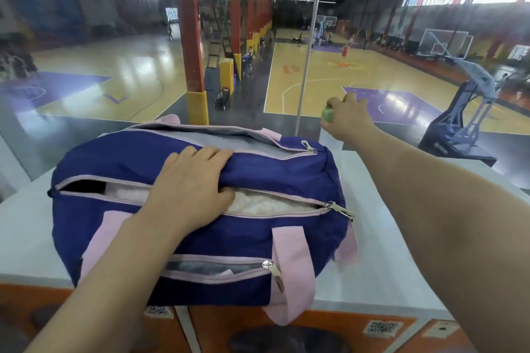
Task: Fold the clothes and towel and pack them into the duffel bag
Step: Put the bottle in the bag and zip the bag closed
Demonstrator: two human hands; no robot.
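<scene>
A navy duffel bag point(286, 235) with pink straps and zip trim lies on a white counter top point(387, 252). Its main zip is open, and a white towel point(258, 205) shows inside. My left hand point(189, 183) rests on the bag, fingers gripping the upper lip of the opening with the thumb tucked in. My right hand point(348, 119) is stretched out beyond the bag's far right corner, closed around a small green object point(328, 114), most of which is hidden by my fingers. A front pocket point(218, 268) is also unzipped, showing grey lining.
The counter top ends at a glass pane with a metal post point(308, 51) just behind the bag; a basketball hall lies below. Orange cabinet fronts with QR stickers point(381, 327) sit under the near edge. Bare counter lies to the right of the bag.
</scene>
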